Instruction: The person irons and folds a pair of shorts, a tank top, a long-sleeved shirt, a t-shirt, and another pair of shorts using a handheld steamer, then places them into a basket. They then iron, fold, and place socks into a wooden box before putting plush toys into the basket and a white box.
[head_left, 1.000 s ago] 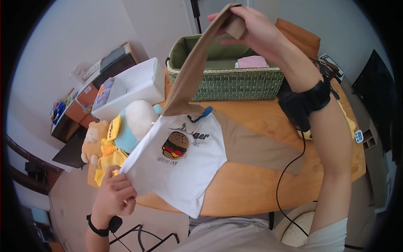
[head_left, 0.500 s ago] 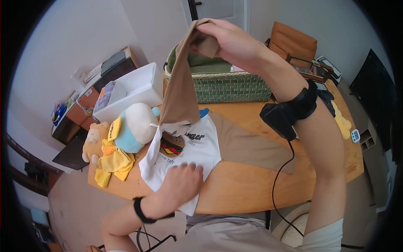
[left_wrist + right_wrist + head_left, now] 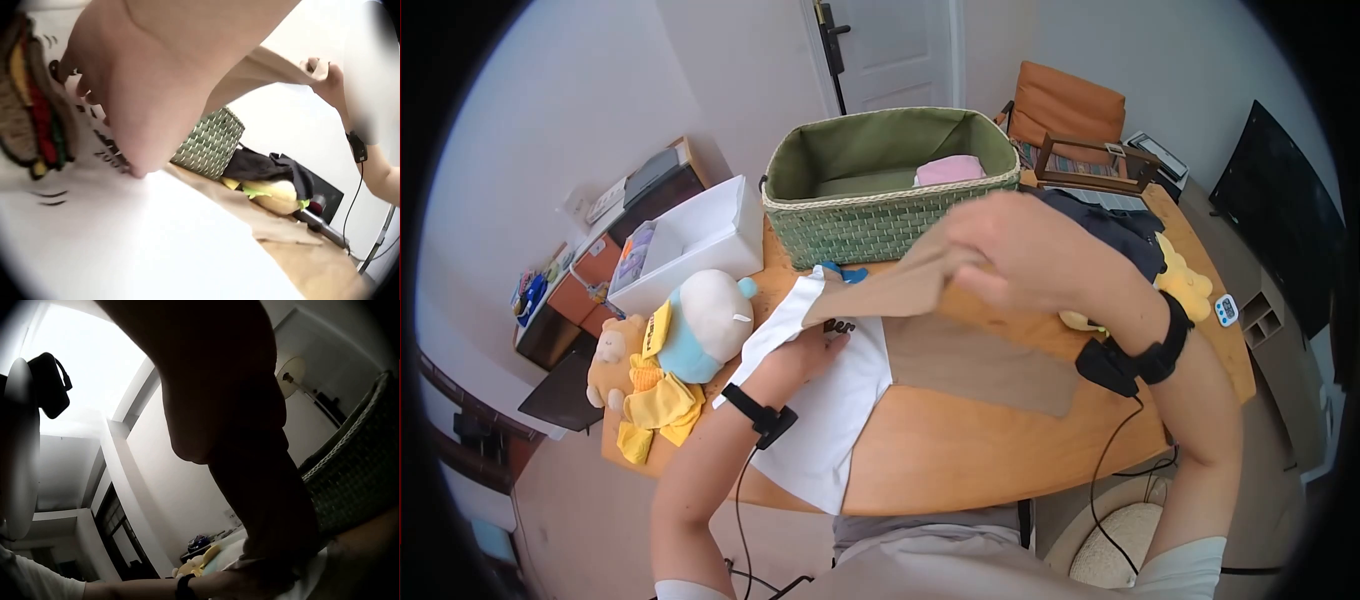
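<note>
right fingers (image 3: 975, 228) grip brown sleeve (image 3: 890, 292), middle | left fingers (image 3: 825, 354) touch white shirt (image 3: 825, 435) | print: "200" | wood shows along counter's (image 3: 990, 450) bottom edge

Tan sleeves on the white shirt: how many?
2. One sleeve is lifted by the right hand; the other sleeve lies spread on the table.
</note>
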Action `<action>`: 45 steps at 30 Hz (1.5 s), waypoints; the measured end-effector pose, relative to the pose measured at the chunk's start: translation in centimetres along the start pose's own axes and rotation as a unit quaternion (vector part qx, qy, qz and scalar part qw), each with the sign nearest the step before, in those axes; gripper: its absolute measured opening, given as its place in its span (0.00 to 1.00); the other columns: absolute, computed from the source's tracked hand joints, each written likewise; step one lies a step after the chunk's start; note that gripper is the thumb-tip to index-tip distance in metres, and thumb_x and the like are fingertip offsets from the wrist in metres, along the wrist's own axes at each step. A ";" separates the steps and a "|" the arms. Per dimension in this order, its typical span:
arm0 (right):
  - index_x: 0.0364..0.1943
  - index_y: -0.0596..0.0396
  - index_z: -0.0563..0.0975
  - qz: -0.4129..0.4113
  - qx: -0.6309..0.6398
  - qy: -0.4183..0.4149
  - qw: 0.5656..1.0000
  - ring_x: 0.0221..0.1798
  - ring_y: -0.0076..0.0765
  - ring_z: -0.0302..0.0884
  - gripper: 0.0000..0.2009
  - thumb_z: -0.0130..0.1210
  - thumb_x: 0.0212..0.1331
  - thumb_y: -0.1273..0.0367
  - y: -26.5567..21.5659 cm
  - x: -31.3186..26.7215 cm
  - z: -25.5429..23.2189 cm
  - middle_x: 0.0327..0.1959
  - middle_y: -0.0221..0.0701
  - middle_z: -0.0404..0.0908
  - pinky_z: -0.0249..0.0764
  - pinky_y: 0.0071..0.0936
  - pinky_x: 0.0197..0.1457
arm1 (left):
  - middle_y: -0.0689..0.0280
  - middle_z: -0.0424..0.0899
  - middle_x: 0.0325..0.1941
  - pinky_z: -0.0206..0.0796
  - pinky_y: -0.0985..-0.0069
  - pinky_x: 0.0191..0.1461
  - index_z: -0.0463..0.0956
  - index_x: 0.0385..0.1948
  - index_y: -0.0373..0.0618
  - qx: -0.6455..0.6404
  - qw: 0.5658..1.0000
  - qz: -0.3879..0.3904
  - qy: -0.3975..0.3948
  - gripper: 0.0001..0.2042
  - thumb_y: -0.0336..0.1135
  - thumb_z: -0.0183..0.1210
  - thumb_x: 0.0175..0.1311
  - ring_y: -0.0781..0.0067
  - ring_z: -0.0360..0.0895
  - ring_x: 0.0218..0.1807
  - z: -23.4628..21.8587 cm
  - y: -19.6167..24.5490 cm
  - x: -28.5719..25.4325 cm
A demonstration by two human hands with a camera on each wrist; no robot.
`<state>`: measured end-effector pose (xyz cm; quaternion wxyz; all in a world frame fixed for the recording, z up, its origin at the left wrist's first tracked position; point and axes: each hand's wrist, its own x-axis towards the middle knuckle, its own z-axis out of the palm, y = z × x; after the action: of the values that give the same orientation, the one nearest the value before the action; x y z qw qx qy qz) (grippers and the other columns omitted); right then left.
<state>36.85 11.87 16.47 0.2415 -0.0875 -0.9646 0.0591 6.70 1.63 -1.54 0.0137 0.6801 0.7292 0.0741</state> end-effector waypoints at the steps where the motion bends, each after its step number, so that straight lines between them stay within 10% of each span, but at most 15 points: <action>1: 0.26 0.64 0.77 0.024 -0.042 -0.045 0.998 0.31 0.50 0.77 0.14 0.56 0.55 0.63 -0.2 -1.7 0.3 0.26 0.40 0.77 0.75 0.41 0.41 | 0.48 0.75 0.65 0.65 0.56 0.69 0.74 0.60 0.38 -0.019 0.999 0.002 -0.038 0.28 0.52 0.60 0.66 0.48 0.72 0.65 -2.3 1.0 -1.0; 11: 0.32 0.61 0.81 0.000 -0.186 -0.185 0.965 0.56 0.50 0.77 0.17 0.67 0.48 0.60 -0.8 -13.0 2.6 0.44 0.41 0.78 0.71 0.38 0.69 | 0.55 0.84 0.56 0.71 0.57 0.60 0.79 0.58 0.45 -0.006 0.959 0.228 0.170 0.18 0.41 0.52 0.71 0.48 0.80 0.56 1.3 0.2 -4.5; 17: 0.36 0.61 0.82 0.210 -0.101 -0.327 0.916 0.61 0.52 0.75 0.14 0.62 0.55 0.62 -1.1 -16.7 4.8 0.50 0.43 0.79 0.69 0.41 0.71 | 0.54 0.83 0.57 0.71 0.53 0.58 0.79 0.58 0.46 0.141 0.977 0.123 0.104 0.18 0.39 0.53 0.69 0.46 0.80 0.56 0.8 3.9 -11.3; 21: 0.35 0.59 0.82 0.146 -0.092 -0.347 0.922 0.57 0.52 0.78 0.12 0.59 0.58 0.63 -1.5 -17.7 5.9 0.48 0.43 0.80 0.70 0.40 0.69 | 0.50 0.83 0.57 0.71 0.46 0.57 0.79 0.58 0.47 0.239 0.956 0.122 0.119 0.19 0.37 0.53 0.67 0.41 0.80 0.54 1.0 3.4 -12.4; 25: 0.45 0.56 0.78 0.338 0.010 -0.458 0.822 0.50 0.55 0.81 0.16 0.57 0.55 0.64 -3.1 -8.6 1.8 0.46 0.47 0.82 0.76 0.46 0.58 | 0.46 0.82 0.56 0.69 0.41 0.58 0.79 0.58 0.44 0.285 0.932 0.139 0.173 0.20 0.37 0.53 0.67 0.36 0.79 0.53 2.2 3.2 -13.0; 27: 0.46 0.57 0.78 0.213 0.027 -0.366 0.905 0.47 0.59 0.83 0.15 0.56 0.59 0.63 -1.8 -4.7 3.6 0.43 0.48 0.84 0.79 0.48 0.51 | 0.45 0.83 0.45 0.71 0.43 0.50 0.81 0.51 0.41 0.242 0.935 0.201 0.165 0.17 0.37 0.54 0.65 0.34 0.79 0.44 1.9 3.3 -13.0; 29: 0.47 0.58 0.77 0.050 -0.032 -0.069 0.996 0.47 0.61 0.83 0.16 0.55 0.63 0.61 4.8 -4.7 15.1 0.42 0.48 0.84 0.79 0.50 0.51 | 0.45 0.84 0.43 0.71 0.43 0.51 0.81 0.49 0.41 0.275 0.922 0.212 0.170 0.16 0.38 0.54 0.65 0.35 0.80 0.43 2.7 3.0 -13.7; 31: 0.49 0.60 0.77 0.253 0.001 -0.159 0.954 0.53 0.59 0.81 0.18 0.52 0.68 0.59 1.0 3.8 13.6 0.48 0.52 0.83 0.77 0.50 0.55 | 0.48 0.84 0.41 0.72 0.43 0.54 0.83 0.45 0.42 0.230 0.950 0.145 0.151 0.15 0.41 0.56 0.67 0.40 0.81 0.44 1.5 4.3 -14.2; 36: 0.53 0.61 0.78 0.361 0.128 -0.096 0.919 0.59 0.56 0.80 0.23 0.57 0.68 0.54 2.9 9.1 22.8 0.55 0.50 0.82 0.75 0.48 0.61 | 0.52 0.86 0.48 0.64 0.45 0.64 0.84 0.47 0.45 0.182 0.963 0.059 0.189 0.16 0.45 0.59 0.66 0.40 0.79 0.52 2.6 4.8 -15.2; 45: 0.45 0.61 0.76 0.341 0.142 0.050 0.928 0.53 0.59 0.81 0.17 0.60 0.67 0.60 4.9 8.3 27.5 0.47 0.51 0.84 0.77 0.49 0.55 | 0.49 0.86 0.45 0.70 0.61 0.60 0.81 0.51 0.37 0.098 0.989 -0.056 0.092 0.27 0.55 0.56 0.69 0.46 0.82 0.48 2.3 4.7 -17.4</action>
<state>17.25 16.33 -4.62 0.2647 -0.3784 -0.8448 0.2701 12.95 -15.19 -4.58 -0.1158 0.6267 0.7680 0.0632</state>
